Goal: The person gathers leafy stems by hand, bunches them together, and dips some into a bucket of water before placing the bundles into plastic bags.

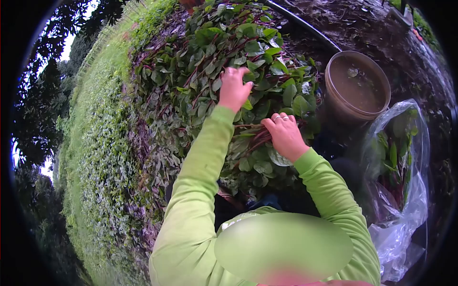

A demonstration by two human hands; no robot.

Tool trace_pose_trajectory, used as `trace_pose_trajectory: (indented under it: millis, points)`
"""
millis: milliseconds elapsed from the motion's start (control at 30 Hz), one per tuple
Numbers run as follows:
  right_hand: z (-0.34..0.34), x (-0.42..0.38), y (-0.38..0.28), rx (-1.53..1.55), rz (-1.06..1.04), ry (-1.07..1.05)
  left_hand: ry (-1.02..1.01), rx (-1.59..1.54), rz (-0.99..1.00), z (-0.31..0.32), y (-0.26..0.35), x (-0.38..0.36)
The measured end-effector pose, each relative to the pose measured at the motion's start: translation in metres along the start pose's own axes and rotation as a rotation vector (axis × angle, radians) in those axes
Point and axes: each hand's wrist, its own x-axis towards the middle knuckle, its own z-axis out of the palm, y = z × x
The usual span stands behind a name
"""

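Observation:
A large heap of leafy greens with dark red stems [191,81] lies in front of me. My left hand [233,89] is over the middle of the heap, its thumb and forefinger apart; the other fingertips are partly lost among the leaves. Closer to my body, my right hand [286,137] is closed around a small bunch of red-stemmed greens [257,137]. The stem ends point left out of that hand, while the leafy part is partly hidden beneath it. Rings show on the right hand's fingers.
A round bucket of murky brown water [329,78] stands on wet, dark ground at the right. Below it, a clear plastic bag [415,190] holds more red-stemmed greens. A dark pole or pipe [305,26] runs toward the bucket. Growing plants [95,157] cover the ground at left.

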Motion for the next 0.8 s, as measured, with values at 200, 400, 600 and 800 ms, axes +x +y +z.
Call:
trace_pose_trajectory:
  millis: [200, 400, 600, 800]
  points:
    - [-0.008, -0.001, 0.004, -0.018, 0.024, 0.014, 0.054, 0.064, -0.011, -0.032, -0.017, 0.056]
    - [-0.013, -0.002, 0.000, -0.009, -0.014, 0.029, 0.055, -0.549, -0.398, -0.159, 0.011, 0.028]
    - [-0.010, 0.003, -0.006, 0.072, -0.034, -0.073, -0.314, -1.003, -0.747, -0.122, -0.085, -0.047]
    - [0.007, 0.016, 0.006, 0.089, -0.201, 0.022, -0.464, -1.233, -0.782, -0.073, -0.143, -0.102]
